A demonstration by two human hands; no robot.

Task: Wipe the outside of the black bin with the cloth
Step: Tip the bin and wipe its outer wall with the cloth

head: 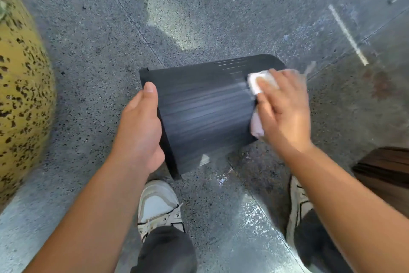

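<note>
Left hand (141,126) gripping ribbed black plastic bin (205,115); right hand (285,109) pressing white cloth (259,82) flat; best wiped along ribs.

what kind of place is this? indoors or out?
Hard to tell; perhaps a lobby or covered walkway. The floor is speckled polished stone with thin joints, wet in patches, a painted line crosses it, and a dark wooden piece stands at right. The person wears trainers.

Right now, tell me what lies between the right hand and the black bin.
The white cloth, pressed under the right hand against the black bin; the head view shows it.
</note>
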